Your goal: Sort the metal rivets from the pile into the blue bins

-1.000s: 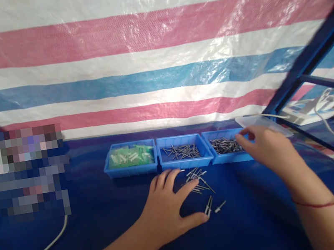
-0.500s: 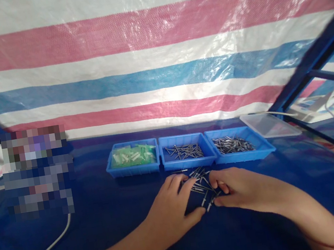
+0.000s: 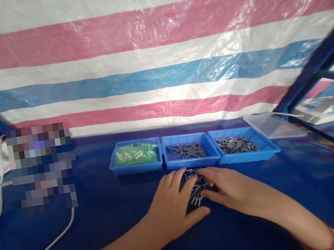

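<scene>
rivets (image 3: 197, 190) lie heaped on the table (image 3: 107, 210) before the middle bin (image 3: 192, 163), between my left hand (image 3: 170, 202), thumb and fingers apart, and my right hand (image 3: 229, 185); i can't tell whether that one pinches any.

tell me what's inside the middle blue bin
The middle blue bin holds thin metal pins, lying crisscross in a loose layer; whatever lies directly beneath them is covered.
</scene>
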### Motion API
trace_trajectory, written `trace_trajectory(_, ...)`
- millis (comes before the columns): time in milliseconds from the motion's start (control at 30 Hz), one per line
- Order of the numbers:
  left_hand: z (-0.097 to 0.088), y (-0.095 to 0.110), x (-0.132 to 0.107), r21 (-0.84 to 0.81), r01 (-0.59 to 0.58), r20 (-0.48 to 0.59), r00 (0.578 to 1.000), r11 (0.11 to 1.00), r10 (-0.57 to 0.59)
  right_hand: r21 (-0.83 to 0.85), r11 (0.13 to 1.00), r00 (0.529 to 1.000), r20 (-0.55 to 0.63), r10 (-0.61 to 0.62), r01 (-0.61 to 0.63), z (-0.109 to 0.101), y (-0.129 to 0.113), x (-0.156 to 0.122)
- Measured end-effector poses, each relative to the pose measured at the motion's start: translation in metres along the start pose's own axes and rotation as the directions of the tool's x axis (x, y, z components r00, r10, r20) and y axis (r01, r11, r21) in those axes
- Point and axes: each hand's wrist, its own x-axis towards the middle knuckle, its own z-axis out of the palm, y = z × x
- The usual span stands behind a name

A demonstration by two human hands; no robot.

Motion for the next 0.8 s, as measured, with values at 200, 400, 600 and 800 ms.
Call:
trace_trajectory(200, 0.001, -0.001, 0.000, 0.003, 0.002, 0.007, 1.000, 1.000, -0.002, 0.002, 0.998, 0.998, -0.016, 0.064, -0.064, -0.003, -0.002, -0.001)
trace_trajectory(400, -0.003, 0.001, 0.000, -0.011, -0.010, -0.008, 1.000, 1.000, 0.010, -0.185, 0.968, 0.986, -0.014, 0.169, -0.168, -0.001, 0.011, 0.001)
trace_trajectory(600, -0.004, 0.001, 0.002, -0.013, 0.001, -0.028, 1.000, 1.000, -0.002, -0.176, 0.977, 0.992, -0.042, 0.115, -0.121, -0.002, 0.006, 0.005)
trace_trajectory(800, -0.003, -0.001, 0.002, -0.021, 0.024, -0.057, 0.998, 0.999, -0.026, -0.037, 0.997, 0.996, 0.045, 0.074, -0.072, -0.015, 0.010, -0.011)
